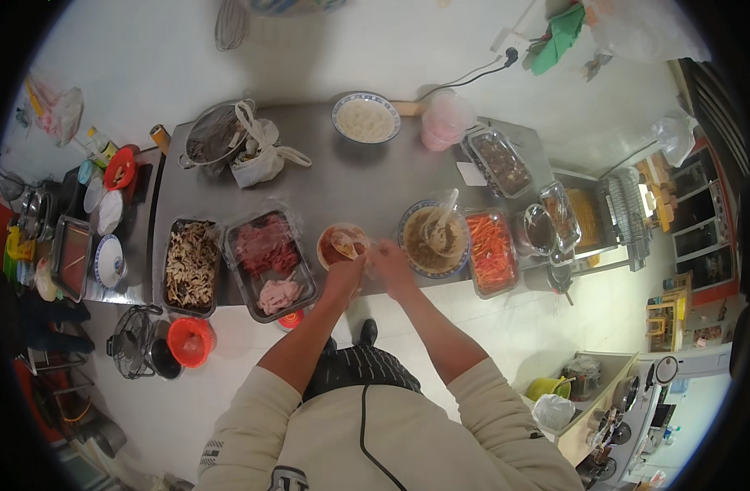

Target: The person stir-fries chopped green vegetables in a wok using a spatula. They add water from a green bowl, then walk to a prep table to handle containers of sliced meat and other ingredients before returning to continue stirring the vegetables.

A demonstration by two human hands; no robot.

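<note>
At the front edge of the steel table, my left hand (345,277) and my right hand (392,265) come close together over clear plastic film (370,261), which both seem to grip. Just beyond them stands a round tub of red sauce (341,243) with a spoon in it. Right of my right hand is a blue-rimmed bowl of brownish mixture (424,242) with a white ladle. A black tray of raw meat (267,245), partly under film, lies left of my left hand. Farther left sits a tray of sliced mushrooms (190,264). Shredded carrots (490,253) fill a tray beyond the bowl.
At the back stand a bowl of white food (367,119), pink plastic tubs (439,126), a tied white bag (262,153) and a strainer (212,138). A tray of dark food (500,162) is back right. A red basket (191,341) and fan (132,342) stand below left.
</note>
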